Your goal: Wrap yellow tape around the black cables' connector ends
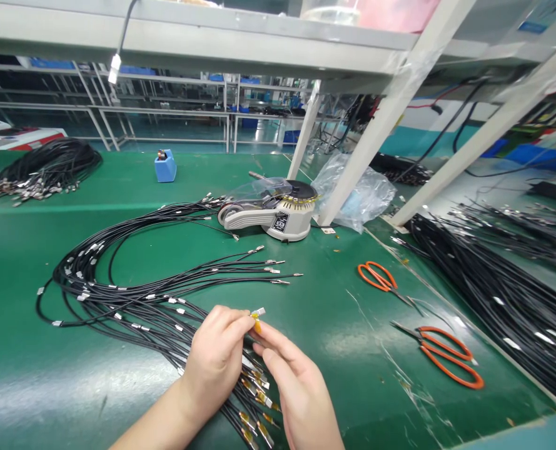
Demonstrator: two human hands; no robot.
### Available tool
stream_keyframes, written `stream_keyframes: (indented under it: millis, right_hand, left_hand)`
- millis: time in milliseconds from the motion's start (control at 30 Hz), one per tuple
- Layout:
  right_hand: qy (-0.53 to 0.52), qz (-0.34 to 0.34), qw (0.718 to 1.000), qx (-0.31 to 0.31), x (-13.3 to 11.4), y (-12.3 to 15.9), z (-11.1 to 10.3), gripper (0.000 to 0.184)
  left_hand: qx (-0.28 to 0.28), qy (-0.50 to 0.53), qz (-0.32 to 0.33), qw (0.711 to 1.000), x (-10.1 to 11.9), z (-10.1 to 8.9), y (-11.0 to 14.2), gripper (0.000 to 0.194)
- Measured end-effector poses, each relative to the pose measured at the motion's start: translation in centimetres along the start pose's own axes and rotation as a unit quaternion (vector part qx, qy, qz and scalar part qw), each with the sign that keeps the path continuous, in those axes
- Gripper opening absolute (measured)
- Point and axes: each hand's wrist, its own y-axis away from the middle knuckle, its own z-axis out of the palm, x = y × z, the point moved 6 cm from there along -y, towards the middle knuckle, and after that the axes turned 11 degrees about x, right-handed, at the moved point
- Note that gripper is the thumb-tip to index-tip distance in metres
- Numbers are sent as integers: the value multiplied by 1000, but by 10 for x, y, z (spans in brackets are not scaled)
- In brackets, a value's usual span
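Observation:
A black cable's end with a silver metal connector (258,312) pokes out of my left hand (216,355), whose thumb and fingers are pinched round it. At the same spot, the curled fingers of my right hand (301,390) meet the left fingertips at a small piece of yellow tape (257,326). The exact contact between the fingers and the tape is partly hidden. Below my hands lie several cable ends wrapped in yellow tape (262,398). They belong to a bundle of black cables (113,294) with white tags that curves away to the left.
A tape dispenser (282,215) stands beyond my hands. Two orange-handled scissors, one nearer (451,356) and one farther (378,276), lie at right. More black cables (498,300) run along the right side, others (52,162) at far left. A blue holder (166,166) and metal posts (353,156) stand behind.

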Motion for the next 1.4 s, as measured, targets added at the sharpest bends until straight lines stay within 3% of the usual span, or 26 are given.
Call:
stream_keyframes:
  millis: [467, 733, 867, 1067, 1200, 1400]
  right_hand:
    - [-6, 11, 1000, 5, 0, -1, -1, 26]
    - [-70, 83, 993, 51, 12, 6, -4, 40]
    - [-8, 36, 995, 96, -4, -1, -6, 39]
    - [34, 28, 997, 65, -7, -19, 11, 37]
    - [35, 2, 996, 76, 2, -18, 9, 31]
    - [36, -17, 993, 111, 3, -13, 3, 25]
  left_hand:
    - [17, -6, 3, 1000, 1, -1, 0, 32]
    - [37, -57, -26, 997, -4, -1, 2, 22]
    - [37, -75, -16, 996, -1, 0, 2, 18]
    - [17, -80, 2, 997, 1, 2, 4, 17]
    - [15, -65, -34, 997, -3, 3, 3, 16]
    - [-17, -11, -151, 988, -13, 1, -2, 11]
